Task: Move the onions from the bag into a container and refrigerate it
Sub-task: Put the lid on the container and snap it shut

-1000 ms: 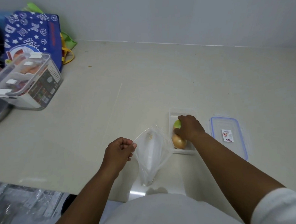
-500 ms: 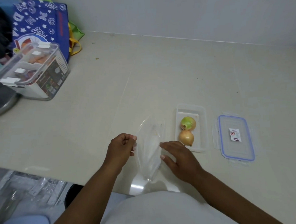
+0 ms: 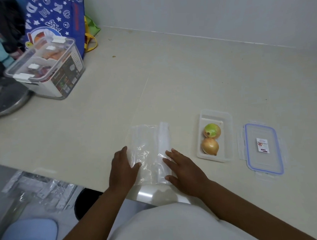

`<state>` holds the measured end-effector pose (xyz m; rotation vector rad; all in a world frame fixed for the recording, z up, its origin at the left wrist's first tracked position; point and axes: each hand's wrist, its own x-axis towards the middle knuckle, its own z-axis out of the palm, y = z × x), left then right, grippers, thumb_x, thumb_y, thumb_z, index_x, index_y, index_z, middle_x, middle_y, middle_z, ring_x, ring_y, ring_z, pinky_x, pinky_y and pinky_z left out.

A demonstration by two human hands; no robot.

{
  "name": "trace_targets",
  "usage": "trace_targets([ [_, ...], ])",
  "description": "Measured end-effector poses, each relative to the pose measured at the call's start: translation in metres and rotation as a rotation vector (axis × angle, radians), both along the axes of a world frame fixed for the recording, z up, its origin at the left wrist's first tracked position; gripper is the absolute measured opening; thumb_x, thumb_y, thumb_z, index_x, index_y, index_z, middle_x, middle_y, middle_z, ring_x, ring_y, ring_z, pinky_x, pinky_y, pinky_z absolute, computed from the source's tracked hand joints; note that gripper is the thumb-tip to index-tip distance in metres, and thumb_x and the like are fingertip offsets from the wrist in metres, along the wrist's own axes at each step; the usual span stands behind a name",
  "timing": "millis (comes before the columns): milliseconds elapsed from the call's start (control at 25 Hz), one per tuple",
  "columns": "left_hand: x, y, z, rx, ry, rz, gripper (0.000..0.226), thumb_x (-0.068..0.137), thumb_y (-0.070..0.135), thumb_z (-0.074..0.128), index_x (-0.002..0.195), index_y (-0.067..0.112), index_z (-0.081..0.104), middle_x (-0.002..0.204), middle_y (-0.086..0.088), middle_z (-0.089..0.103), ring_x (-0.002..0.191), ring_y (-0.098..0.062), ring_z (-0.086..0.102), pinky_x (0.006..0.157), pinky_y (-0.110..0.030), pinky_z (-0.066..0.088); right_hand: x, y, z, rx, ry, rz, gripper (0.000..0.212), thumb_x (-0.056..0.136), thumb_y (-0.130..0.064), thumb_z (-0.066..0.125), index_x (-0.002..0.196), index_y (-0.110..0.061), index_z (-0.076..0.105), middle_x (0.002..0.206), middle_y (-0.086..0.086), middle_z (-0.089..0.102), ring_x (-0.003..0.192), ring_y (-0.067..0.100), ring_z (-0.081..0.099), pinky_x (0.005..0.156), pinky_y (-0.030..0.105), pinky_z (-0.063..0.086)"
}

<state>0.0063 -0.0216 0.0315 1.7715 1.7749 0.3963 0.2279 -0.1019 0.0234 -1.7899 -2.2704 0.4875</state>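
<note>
Two onions lie in a small clear container [image 3: 228,134] on the counter: a greenish onion [image 3: 212,130] behind a golden-brown onion [image 3: 210,146]. The container's blue-rimmed lid [image 3: 264,148] lies flat just right of it. A clear plastic bag [image 3: 149,151], with nothing visible inside, lies flat on the counter near the front edge. My left hand [image 3: 122,172] rests flat on the bag's left side, fingers spread. My right hand [image 3: 184,170] presses flat on the bag's right side, left of the container.
A larger lidded storage box [image 3: 46,70] stands at the back left, with a blue printed bag [image 3: 55,20] behind it and a round metal lid [image 3: 4,98] at the left edge. Crumpled plastic [image 3: 44,192] lies below the counter edge.
My right hand left the onions in the container and came to the bag. My left hand let go of the raised bag; the bag now lies flat under both palms.
</note>
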Motion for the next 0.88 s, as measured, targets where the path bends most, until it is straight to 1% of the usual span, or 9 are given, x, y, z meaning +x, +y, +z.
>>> trace_targets([
  [80, -0.008, -0.012, -0.006, 0.267, 0.14, -0.21, 0.065, 0.08, 0.026, 0.07, 0.137, 0.006, 0.045, 0.137, -0.016, 0.051, 0.125, -0.034, 0.047, 0.1, -0.044, 0.045, -0.005, -0.007, -0.008, -0.056, -0.065, 0.02, 0.069, 0.087, -0.043, 0.061, 0.144, -0.009, 0.042, 0.156, 0.015, 0.032, 0.145, 0.035, 0.026, 0.115, 0.047, 0.03],
  [160, -0.012, -0.026, -0.016, 0.385, 0.264, -0.445, 0.056, 0.081, 0.032, 0.064, 0.13, 0.005, 0.056, 0.138, -0.019, 0.054, 0.127, -0.037, 0.05, 0.101, -0.048, 0.045, -0.013, -0.009, -0.015, -0.148, -0.14, 0.034, 0.073, 0.091, -0.047, 0.052, 0.15, -0.012, 0.028, 0.162, 0.013, 0.017, 0.149, 0.032, 0.012, 0.12, 0.046, 0.017],
  [200, -0.011, -0.033, -0.021, 0.338, 0.315, -0.531, 0.055, 0.082, 0.036, 0.062, 0.128, 0.006, 0.059, 0.14, -0.018, 0.053, 0.13, -0.037, 0.049, 0.103, -0.05, 0.042, -0.017, -0.008, -0.018, -0.163, -0.164, 0.033, 0.074, 0.092, -0.048, 0.048, 0.152, -0.013, 0.024, 0.163, 0.012, 0.011, 0.15, 0.031, 0.007, 0.121, 0.046, 0.012],
  [280, -0.009, -0.037, -0.028, 0.187, 0.391, -0.578, 0.058, 0.086, 0.038, 0.06, 0.135, 0.008, 0.053, 0.149, -0.017, 0.042, 0.139, -0.037, 0.036, 0.109, -0.054, 0.032, -0.024, -0.004, -0.021, -0.171, -0.183, 0.013, 0.075, 0.093, -0.048, 0.045, 0.153, -0.012, 0.019, 0.163, 0.012, 0.007, 0.15, 0.031, 0.004, 0.121, 0.045, 0.007],
  [440, -0.002, 0.006, -0.03, 0.098, 0.544, -0.597, 0.062, 0.098, 0.039, 0.034, 0.152, 0.012, 0.017, 0.163, -0.012, 0.006, 0.149, -0.03, 0.002, 0.118, -0.054, 0.006, -0.033, 0.026, -0.019, -0.189, -0.187, -0.061, 0.076, 0.094, -0.049, 0.043, 0.153, -0.012, 0.014, 0.164, 0.012, 0.005, 0.151, 0.029, 0.0, 0.121, 0.045, 0.006],
  [520, 0.002, 0.037, -0.028, 0.073, 0.581, -0.617, 0.062, 0.1, 0.039, 0.029, 0.153, 0.013, 0.01, 0.163, -0.01, -0.002, 0.15, -0.028, -0.004, 0.118, -0.054, 0.004, -0.034, 0.052, -0.017, -0.205, -0.189, -0.095, 0.077, 0.094, -0.05, 0.044, 0.153, -0.012, 0.014, 0.164, 0.012, 0.005, 0.151, 0.029, 0.001, 0.122, 0.045, 0.007],
  [680, 0.006, 0.076, -0.024, -0.011, 0.582, -0.663, 0.061, 0.1, 0.037, 0.03, 0.152, 0.013, 0.008, 0.163, -0.008, -0.007, 0.149, -0.025, -0.008, 0.118, -0.054, 0.004, -0.034, 0.087, -0.017, -0.231, -0.203, -0.136, 0.076, 0.093, -0.05, 0.046, 0.153, -0.012, 0.016, 0.164, 0.01, 0.007, 0.151, 0.027, 0.002, 0.121, 0.046, 0.009],
  [800, 0.004, 0.082, -0.023, 0.018, 0.584, -0.682, 0.061, 0.1, 0.036, 0.03, 0.152, 0.012, 0.009, 0.163, -0.009, -0.005, 0.149, -0.026, -0.007, 0.119, -0.053, 0.006, -0.035, 0.089, -0.019, -0.239, -0.199, -0.154, 0.076, 0.093, -0.05, 0.046, 0.152, -0.012, 0.015, 0.164, 0.009, 0.006, 0.151, 0.027, 0.0, 0.121, 0.047, 0.009],
  [880, 0.005, 0.077, -0.021, 0.112, 0.547, -0.663, 0.061, 0.1, 0.035, 0.033, 0.152, 0.01, 0.014, 0.163, -0.012, 0.0, 0.149, -0.03, -0.004, 0.119, -0.052, 0.007, -0.035, 0.085, -0.016, -0.197, -0.165, -0.159, 0.078, 0.093, -0.051, 0.046, 0.153, -0.011, 0.015, 0.164, 0.009, 0.005, 0.151, 0.027, -0.002, 0.12, 0.047, 0.011],
])
